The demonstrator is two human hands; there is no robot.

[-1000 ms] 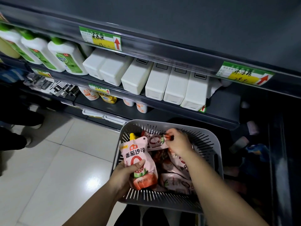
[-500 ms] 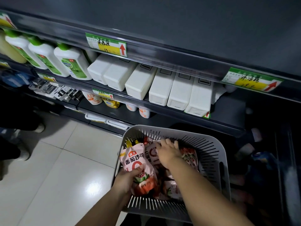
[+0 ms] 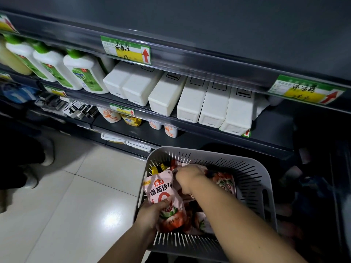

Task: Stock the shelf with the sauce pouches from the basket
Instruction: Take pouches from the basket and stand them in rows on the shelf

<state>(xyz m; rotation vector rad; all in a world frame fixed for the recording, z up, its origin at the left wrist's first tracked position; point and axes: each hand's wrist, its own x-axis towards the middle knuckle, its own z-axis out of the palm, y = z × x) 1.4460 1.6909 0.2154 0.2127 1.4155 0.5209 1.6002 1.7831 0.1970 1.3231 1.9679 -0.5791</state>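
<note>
A grey slotted basket sits low in front of the shelf and holds several pink tomato sauce pouches. My left hand grips one pouch with a yellow cap upright at the basket's left side, thumb across its front. My right hand reaches down into the basket with fingers curled round the top of another pouch, whose body is mostly hidden under the hand. The dark shelf above the basket has a bare stretch at its right end.
White rectangular containers and green-capped bottles fill the middle shelf. Small bottles stand on the shelf below. Price tags line the rails. A person's dark legs and shoes stand on the tiled floor at left.
My right hand let go of a pouch at the basket's far side and moved left and down, closing on another pouch beside the one in my left hand. The view shifted left and down slightly.
</note>
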